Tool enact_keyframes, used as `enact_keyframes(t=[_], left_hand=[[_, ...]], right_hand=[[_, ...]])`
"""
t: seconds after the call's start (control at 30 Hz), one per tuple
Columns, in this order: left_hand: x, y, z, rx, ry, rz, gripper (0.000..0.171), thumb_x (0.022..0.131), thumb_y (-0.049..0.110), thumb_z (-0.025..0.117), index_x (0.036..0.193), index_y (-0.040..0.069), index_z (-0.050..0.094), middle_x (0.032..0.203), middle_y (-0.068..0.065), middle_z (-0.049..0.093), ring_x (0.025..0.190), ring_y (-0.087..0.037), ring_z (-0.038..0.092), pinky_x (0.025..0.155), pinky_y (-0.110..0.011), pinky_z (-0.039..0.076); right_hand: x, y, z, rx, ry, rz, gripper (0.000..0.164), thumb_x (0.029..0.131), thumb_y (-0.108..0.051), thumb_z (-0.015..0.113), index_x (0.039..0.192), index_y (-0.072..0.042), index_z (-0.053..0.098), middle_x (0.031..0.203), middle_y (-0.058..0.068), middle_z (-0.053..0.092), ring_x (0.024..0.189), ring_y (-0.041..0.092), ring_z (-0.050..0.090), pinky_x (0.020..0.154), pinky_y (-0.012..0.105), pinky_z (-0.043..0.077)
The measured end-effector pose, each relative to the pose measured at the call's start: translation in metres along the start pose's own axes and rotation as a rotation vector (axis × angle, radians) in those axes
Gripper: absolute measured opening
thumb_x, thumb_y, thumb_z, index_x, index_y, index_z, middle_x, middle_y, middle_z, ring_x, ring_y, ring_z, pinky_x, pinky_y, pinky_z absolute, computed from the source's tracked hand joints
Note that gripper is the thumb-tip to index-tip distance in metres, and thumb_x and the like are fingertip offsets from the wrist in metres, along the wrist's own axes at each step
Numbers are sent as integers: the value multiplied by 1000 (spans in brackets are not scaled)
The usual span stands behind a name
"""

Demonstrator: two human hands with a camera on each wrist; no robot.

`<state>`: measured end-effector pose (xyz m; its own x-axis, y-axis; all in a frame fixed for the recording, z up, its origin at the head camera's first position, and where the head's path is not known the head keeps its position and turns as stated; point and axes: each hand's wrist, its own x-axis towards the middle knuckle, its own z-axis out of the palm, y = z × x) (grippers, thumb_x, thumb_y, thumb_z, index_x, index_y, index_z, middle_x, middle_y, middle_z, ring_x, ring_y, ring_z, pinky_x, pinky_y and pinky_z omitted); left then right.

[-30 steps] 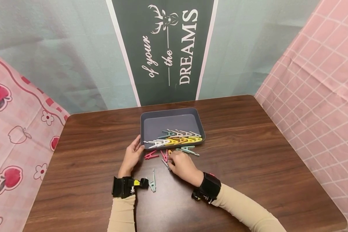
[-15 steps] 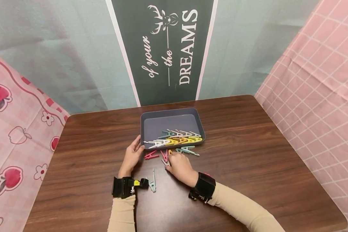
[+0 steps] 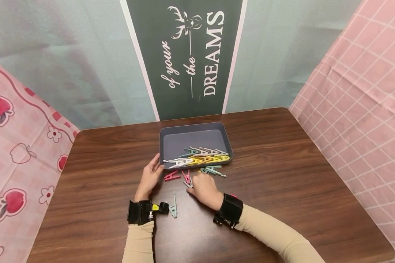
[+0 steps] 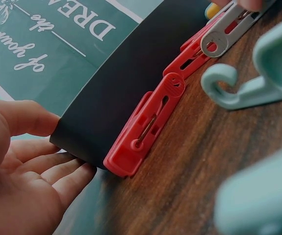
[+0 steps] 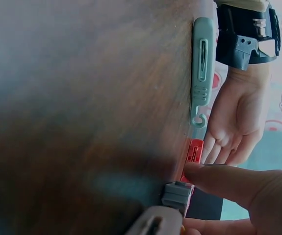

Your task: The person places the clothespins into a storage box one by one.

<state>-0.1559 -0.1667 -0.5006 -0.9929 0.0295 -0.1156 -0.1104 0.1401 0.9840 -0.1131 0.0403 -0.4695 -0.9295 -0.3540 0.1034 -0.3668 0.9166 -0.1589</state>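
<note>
My left hand [image 3: 150, 175] is at the near left corner of the dark grey tray [image 3: 194, 137], its thumb at the rim and its fingers nearly straight along the outside. Inside the tray lie rows of clothespins: white [image 3: 179, 162], yellow [image 3: 214, 158], pinkish-grey and dark green. My right hand [image 3: 205, 188] is over loose clothespins at the tray's near side. Its thumb [image 5: 219, 182] is beside a grey clothespin [image 3: 188, 184], with a yellow one [image 3: 199, 171] peeking out past its knuckles. Its other fingers are mostly hidden, and I cannot tell what they grip.
Two red clothespins, one at the left [image 3: 172, 176] and one nearer the right hand [image 3: 186, 176], lie along the tray's near side. Mint-green clothespins [image 3: 214, 170] are right of the right hand. Another mint-green clothespin [image 3: 173, 208] lies between the forearms on the brown table [image 3: 283, 175].
My right wrist has shifted left, and the hand has edged along the clothespins. The loose yellow clothespin now shows farther right, above the knuckles. My left hand and the tray stay put.
</note>
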Motion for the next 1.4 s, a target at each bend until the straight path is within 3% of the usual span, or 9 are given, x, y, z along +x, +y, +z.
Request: enact_keyframes(t=[0.2,0.63,1.1,1.4], left_hand=[[0,1,1,0,6,-5,58,97,0,47,151,0,26,158,-20,27,145,-36,32,117,-40,31],[0,1,1,-9,14,7,58,96,-3,47,150,-3,26,157,-23,27,144,-39,33,116,-39,31],[0,2,1,-18,16,-1,59,96,-3,47,150,-4,25,157,-23,26,144,-38,32,116,-38,31],[1,1,1,-11,9,4,58,96,-2,47,150,-3,25,158,-21,26,145,-37,32,116,-38,31]], right_hand=[[5,-3,0,-32,-13,4,40,74,-38,80,55,-13,56,70,4,65,67,22,62,50,37,54],[2,-2,-4,-29,14,21,45,72,-34,80,49,-15,46,60,2,59,57,21,58,41,33,43],[-6,3,-14,7,107,-6,35,68,-29,82,56,-13,53,63,3,60,57,24,61,40,35,43],[-3,5,-24,18,84,-59,35,72,-30,82,59,-13,54,62,2,57,57,23,61,44,34,46]])
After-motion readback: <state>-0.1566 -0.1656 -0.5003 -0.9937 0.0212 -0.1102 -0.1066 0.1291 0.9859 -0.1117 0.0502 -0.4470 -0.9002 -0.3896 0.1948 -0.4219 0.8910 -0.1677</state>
